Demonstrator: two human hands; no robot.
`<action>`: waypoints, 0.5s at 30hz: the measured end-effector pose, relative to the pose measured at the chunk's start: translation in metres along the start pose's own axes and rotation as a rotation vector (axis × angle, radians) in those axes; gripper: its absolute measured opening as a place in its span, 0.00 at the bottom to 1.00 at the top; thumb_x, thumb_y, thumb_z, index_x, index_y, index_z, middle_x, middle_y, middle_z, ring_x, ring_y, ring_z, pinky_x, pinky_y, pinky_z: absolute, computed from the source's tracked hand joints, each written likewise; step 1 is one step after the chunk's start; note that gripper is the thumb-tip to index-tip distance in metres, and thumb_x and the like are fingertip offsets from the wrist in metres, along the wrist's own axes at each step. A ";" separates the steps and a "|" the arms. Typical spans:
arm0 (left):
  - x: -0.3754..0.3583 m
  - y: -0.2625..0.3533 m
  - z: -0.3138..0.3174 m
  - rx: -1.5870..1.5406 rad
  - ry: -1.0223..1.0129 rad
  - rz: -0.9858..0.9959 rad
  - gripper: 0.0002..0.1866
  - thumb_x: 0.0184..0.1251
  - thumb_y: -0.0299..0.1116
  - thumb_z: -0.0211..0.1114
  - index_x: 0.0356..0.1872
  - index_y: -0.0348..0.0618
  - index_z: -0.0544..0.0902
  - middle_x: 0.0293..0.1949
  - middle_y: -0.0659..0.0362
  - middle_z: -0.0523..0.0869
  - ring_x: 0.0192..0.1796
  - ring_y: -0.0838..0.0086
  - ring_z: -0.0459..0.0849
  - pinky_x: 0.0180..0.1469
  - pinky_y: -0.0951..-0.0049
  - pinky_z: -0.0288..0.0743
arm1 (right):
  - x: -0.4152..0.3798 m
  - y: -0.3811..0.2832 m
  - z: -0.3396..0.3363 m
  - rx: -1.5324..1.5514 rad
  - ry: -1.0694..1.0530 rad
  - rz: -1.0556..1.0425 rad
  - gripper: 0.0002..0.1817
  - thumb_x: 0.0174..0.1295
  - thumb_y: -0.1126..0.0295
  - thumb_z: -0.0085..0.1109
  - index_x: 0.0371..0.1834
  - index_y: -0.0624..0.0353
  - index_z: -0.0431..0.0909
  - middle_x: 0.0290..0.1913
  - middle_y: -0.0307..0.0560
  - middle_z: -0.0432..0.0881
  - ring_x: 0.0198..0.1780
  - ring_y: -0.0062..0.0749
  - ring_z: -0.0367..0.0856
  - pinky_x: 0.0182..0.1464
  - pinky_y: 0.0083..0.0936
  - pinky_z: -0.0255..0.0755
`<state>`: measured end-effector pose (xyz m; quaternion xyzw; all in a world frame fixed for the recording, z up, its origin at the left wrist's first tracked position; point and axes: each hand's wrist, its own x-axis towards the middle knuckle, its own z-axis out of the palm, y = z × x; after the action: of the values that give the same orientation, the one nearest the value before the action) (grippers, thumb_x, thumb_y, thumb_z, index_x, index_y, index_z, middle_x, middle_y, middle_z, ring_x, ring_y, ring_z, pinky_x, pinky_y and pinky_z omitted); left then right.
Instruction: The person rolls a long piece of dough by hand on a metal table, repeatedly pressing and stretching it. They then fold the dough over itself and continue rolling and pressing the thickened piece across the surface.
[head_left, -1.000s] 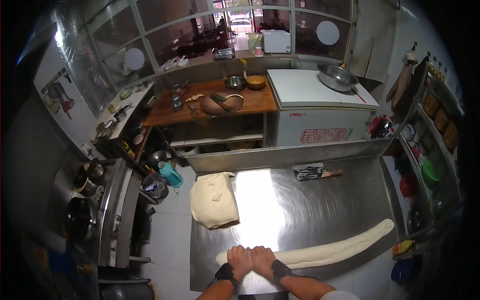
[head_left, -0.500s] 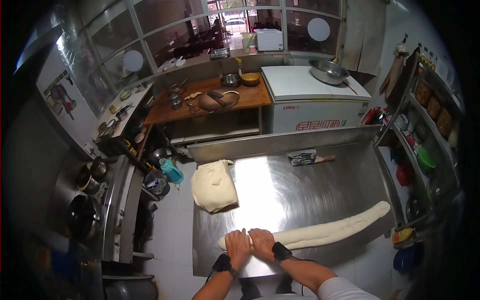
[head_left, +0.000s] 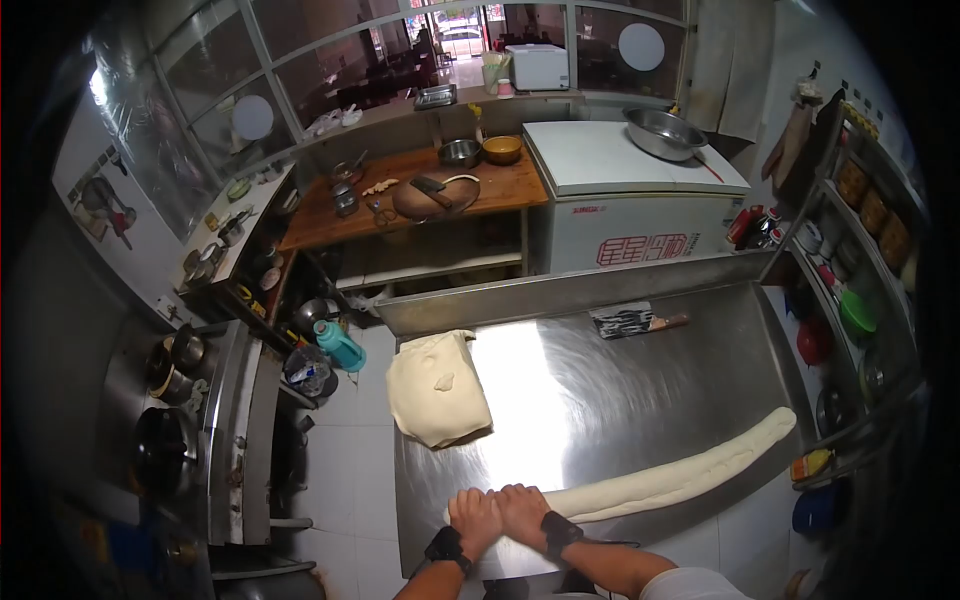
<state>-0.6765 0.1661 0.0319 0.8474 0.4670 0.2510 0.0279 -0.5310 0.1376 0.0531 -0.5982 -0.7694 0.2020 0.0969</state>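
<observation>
A long roll of pale dough (head_left: pixel 660 484) lies along the near edge of the steel worktop (head_left: pixel 610 400). My left hand (head_left: pixel 475 520) is on the roll's left end, its fingers curled around the dough. Right beside it, my right hand (head_left: pixel 524 512) grips the same roll, touching my left. Both wrists wear black bands. A large folded slab of dough (head_left: pixel 438 390) rests on the worktop's left side, a small piece of dough on top. Toward the back lies a scraper (head_left: pixel 622 321) with a dark-streaked blade and wooden handle.
Behind the worktop's raised back edge (head_left: pixel 580 287) stand a wooden table (head_left: pixel 520 190) and a white freezer (head_left: pixel 640 225) carrying a steel bowl (head_left: pixel 665 135). Shelves (head_left: pixel 850 290) stand at right; a stove with pots (head_left: pixel 165 440) and a turquoise flask (head_left: pixel 340 347) are at left.
The camera view has shifted slightly, so the worktop sits lower in the picture. My fingers are more curled over the left end of the roll, and both hands remain side by side.
</observation>
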 end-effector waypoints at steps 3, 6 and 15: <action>0.025 -0.015 0.012 0.007 -0.087 -0.003 0.07 0.61 0.33 0.65 0.25 0.45 0.86 0.31 0.56 0.82 0.38 0.58 0.79 0.43 0.53 0.68 | 0.023 0.014 0.007 0.035 0.126 0.045 0.10 0.65 0.63 0.59 0.38 0.56 0.85 0.40 0.48 0.87 0.49 0.43 0.85 0.53 0.44 0.77; 0.044 -0.031 0.034 -0.002 -0.141 -0.007 0.11 0.62 0.34 0.65 0.20 0.46 0.85 0.29 0.54 0.84 0.40 0.58 0.81 0.44 0.54 0.71 | 0.042 0.031 0.015 0.114 0.176 0.018 0.13 0.66 0.62 0.56 0.31 0.57 0.85 0.34 0.55 0.88 0.39 0.54 0.87 0.42 0.50 0.81; 0.053 -0.024 0.019 -0.030 -0.070 0.070 0.13 0.66 0.33 0.65 0.21 0.43 0.85 0.31 0.52 0.87 0.42 0.57 0.82 0.45 0.55 0.72 | 0.050 0.033 0.001 0.169 0.167 0.067 0.14 0.61 0.59 0.63 0.33 0.61 0.87 0.34 0.60 0.89 0.39 0.59 0.88 0.45 0.51 0.82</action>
<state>-0.6636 0.2263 0.0294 0.8710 0.4319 0.2291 0.0482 -0.5153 0.1920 0.0335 -0.6282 -0.7183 0.2187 0.2037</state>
